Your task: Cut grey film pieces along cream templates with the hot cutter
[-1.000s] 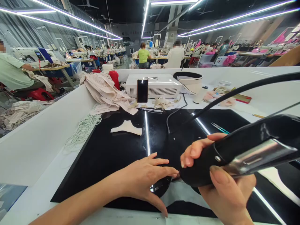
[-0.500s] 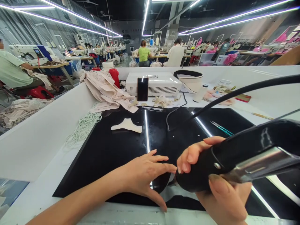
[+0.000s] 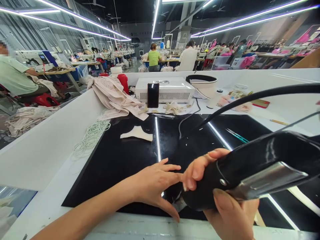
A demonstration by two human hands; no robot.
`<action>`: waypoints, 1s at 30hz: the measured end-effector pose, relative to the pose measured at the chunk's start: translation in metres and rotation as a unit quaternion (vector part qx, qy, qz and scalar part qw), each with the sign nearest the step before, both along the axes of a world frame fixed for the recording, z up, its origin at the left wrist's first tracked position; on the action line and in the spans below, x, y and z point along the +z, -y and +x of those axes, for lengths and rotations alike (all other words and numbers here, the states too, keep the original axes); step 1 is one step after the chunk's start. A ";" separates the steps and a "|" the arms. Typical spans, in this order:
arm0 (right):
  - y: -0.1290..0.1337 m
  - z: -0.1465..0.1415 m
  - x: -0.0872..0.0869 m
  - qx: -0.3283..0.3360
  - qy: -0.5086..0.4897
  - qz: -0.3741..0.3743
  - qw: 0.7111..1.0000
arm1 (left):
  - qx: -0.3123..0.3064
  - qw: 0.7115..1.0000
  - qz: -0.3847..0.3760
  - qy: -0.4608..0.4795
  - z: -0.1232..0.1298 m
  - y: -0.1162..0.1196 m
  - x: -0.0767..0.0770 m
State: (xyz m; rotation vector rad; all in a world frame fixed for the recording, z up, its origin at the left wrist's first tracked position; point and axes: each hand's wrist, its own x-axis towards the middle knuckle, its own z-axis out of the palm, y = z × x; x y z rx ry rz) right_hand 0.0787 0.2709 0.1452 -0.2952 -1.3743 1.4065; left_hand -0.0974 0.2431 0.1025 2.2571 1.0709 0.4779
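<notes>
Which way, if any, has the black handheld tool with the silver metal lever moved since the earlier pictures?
Yes: the black handheld tool in the right hand has shifted left, judged against the slim teal pointed implement.

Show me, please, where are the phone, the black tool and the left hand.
Phone (image 3: 153, 95): head view, middle of its screen.
Black tool (image 3: 250, 166): head view, on its casing.
Left hand (image 3: 155, 181): head view, back of the hand.

Blk tool (image 3: 250, 163) w/ silver lever (image 3: 272, 181); tilted, rounded end (image 3: 196, 198) low at left; in R hand (image 3: 231, 216).
</notes>
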 end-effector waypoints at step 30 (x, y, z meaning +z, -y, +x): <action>-0.036 0.017 -0.012 -0.074 -0.030 0.013 0.997 | 0.138 0.958 0.244 -0.057 -0.023 -0.004 -0.017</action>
